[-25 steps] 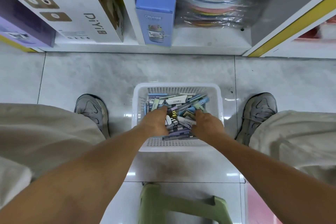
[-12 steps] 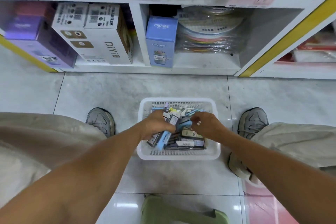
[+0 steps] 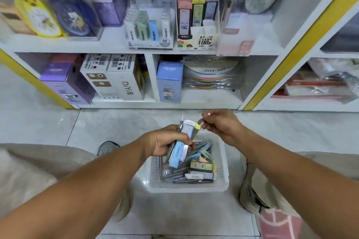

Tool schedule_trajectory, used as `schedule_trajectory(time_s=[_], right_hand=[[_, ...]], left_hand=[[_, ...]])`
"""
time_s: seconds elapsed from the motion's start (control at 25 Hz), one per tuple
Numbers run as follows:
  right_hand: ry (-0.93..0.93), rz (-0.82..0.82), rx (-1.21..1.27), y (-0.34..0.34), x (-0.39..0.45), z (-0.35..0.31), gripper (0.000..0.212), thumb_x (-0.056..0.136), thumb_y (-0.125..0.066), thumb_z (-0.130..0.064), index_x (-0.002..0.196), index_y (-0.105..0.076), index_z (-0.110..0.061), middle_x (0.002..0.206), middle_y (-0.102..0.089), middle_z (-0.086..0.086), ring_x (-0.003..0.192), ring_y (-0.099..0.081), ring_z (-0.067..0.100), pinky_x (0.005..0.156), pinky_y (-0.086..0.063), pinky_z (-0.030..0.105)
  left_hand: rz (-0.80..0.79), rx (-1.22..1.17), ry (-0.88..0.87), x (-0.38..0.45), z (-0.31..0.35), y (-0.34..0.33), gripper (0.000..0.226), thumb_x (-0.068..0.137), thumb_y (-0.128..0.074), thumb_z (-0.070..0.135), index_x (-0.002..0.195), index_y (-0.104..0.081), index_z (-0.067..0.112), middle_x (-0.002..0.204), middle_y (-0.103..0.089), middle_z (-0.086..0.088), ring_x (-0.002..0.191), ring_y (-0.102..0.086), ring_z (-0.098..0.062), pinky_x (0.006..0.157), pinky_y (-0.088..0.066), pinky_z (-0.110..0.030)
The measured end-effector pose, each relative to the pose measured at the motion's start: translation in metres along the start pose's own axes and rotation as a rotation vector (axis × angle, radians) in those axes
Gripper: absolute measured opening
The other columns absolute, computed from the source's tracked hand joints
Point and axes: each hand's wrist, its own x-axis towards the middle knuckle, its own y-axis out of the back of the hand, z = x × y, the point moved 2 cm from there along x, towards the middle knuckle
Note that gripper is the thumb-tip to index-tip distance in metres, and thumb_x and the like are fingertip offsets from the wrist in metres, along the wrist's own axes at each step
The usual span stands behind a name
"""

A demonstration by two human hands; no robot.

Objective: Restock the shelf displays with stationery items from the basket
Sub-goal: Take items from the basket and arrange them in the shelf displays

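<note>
A white plastic basket [image 3: 223,163] stands on the floor between my feet, holding several small stationery packs and pens. My left hand [image 3: 165,141] is raised above the basket and shut on a bundle of stationery packs [image 3: 184,137], blue, white and yellow ones fanned upward. My right hand [image 3: 221,124] hovers just right of the bundle, its fingertips pinching the top edge of a pinkish pack in it. On the shelf above stand a lead refill display box [image 3: 197,17] with pink, yellow and grey packs and a 2B refill display box [image 3: 149,31].
The bottom shelf holds a white DiYi box [image 3: 120,79], a purple box [image 3: 64,81], a blue CRUHRE box [image 3: 170,81] and wrapped coloured discs [image 3: 211,73]. A yellow-edged shelf post [image 3: 291,52] runs diagonally at right. My shoes [image 3: 106,147] flank the basket.
Both hands have come up out of the basket, the left lifting a bundle of packs. My view has tilted up, bringing the upper shelf displays into sight.
</note>
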Motion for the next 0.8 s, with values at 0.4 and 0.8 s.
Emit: schedule_trajectory(time_s=[0.4,0.8], right_hand=[[0.519,-0.024,0.024,0.030,-0.056,-0.184,0.007,0.097,-0.061,-0.004,0.103,-0.058,-0.001,0.084,-0.073,0.022,0.056,-0.062,0.019,0.054,-0.053,0.023],[1.026,0.373,-0.448,0.044,-0.082,-0.310,0.012,0.098,-0.059,-0.006,0.110,-0.064,-0.008,0.080,-0.071,0.010,0.069,-0.071,0.020,0.069,-0.060,0.028]], left_hand=[[0.184,-0.048,-0.186,-0.072,0.145,-0.028,0.021,0.074,-0.070,0.007,0.092,-0.060,0.003,0.078,-0.068,-0.019,0.064,-0.067,-0.026,0.059,-0.057,-0.033],[0.374,-0.224,-0.327,-0.080,0.263,-0.062,0.014,0.084,-0.067,0.006,0.071,-0.062,0.007,0.059,-0.064,-0.011,0.046,-0.062,-0.020,0.046,-0.054,-0.028]])
